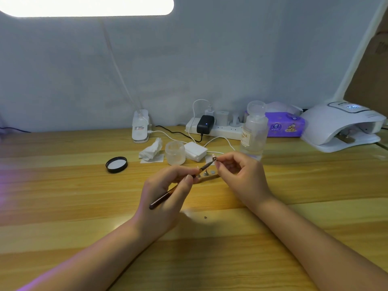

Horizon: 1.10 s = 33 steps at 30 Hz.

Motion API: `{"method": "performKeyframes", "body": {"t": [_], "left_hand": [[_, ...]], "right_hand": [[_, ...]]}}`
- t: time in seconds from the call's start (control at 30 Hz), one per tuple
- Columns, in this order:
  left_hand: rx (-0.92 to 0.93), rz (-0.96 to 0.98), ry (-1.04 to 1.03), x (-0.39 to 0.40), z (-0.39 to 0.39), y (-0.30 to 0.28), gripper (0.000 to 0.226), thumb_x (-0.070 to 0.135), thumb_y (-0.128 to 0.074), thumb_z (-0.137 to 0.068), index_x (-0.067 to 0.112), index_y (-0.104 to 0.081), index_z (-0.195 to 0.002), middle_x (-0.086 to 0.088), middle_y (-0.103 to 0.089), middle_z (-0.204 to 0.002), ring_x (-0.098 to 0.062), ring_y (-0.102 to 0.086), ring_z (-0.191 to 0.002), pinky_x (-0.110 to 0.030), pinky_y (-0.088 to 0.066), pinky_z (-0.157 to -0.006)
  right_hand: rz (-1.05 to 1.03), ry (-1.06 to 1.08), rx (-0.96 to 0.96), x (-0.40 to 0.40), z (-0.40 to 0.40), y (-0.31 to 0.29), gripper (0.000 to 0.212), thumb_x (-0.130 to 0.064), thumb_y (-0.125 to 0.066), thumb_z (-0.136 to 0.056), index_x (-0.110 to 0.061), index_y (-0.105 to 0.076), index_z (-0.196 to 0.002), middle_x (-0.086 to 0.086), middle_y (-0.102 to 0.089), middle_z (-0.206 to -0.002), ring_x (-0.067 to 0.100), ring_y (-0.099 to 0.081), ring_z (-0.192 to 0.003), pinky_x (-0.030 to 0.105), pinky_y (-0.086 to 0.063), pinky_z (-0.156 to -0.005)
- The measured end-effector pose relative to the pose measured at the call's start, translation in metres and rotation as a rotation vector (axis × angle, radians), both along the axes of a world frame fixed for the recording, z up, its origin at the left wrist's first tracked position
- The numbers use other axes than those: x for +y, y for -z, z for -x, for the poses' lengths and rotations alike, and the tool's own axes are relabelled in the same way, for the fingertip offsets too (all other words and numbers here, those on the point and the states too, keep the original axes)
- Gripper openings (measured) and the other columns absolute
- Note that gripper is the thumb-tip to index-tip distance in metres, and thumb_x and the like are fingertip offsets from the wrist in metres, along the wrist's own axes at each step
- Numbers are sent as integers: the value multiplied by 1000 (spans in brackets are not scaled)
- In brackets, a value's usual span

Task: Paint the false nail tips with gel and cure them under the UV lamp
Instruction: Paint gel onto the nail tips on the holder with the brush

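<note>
Pale nail tip [214, 158], tiny & blurred, pinched in right hand [241, 175] above wooden table [63, 185]; left hand [168, 194] grips dark brush [178, 185], bristles at tip. UV lamp [342, 127] far right.

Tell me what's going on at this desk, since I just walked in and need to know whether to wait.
A person is painting a false nail tip. The left hand grips a thin brush and holds its tip against the nail tip, which the right hand pinches above the wooden table. An open frosted jar stands behind, its black lid off to the left. The UV lamp sits at the far right, not yet in use for this tip.
</note>
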<state>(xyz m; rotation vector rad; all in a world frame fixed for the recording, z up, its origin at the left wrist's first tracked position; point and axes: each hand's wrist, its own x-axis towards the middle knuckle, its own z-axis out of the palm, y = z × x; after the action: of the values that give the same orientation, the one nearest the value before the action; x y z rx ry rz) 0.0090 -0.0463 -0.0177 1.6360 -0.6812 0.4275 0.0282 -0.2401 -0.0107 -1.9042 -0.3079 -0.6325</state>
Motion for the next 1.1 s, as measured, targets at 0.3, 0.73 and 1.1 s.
{"method": "performKeyframes", "body": {"t": [0.3,0.73,1.1], "left_hand": [[22,27,-24,-1,-2,0,22,30,-55,-94,30,-70,-110,8,-74,-95,-14,-70,-94,-25,-54,-80],[-4,16,1,2,0,-1,21,27,-55,-91,28,-71,-105,4,-74,-92,-23,-70,-91,-39,-55,-80],[3,25,-13,-1,1,-1,24,27,-56,-93,20,-70,-110,2,-74,-97,-22,-71,-95,-42,-57,-82]], "right_hand": [[-15,-21,10,1,0,0,14,-5,-68,-84,-18,-69,-88,-5,-67,-75,2,-60,-69,10,-48,-64],[-11,-18,1,0,2,-2,13,-2,-68,-83,-12,-72,-89,4,-69,-77,12,-61,-70,16,-51,-66],[6,17,-32,1,-1,-1,12,-2,-69,-82,-11,-73,-89,3,-69,-76,10,-61,-69,14,-49,-64]]}}
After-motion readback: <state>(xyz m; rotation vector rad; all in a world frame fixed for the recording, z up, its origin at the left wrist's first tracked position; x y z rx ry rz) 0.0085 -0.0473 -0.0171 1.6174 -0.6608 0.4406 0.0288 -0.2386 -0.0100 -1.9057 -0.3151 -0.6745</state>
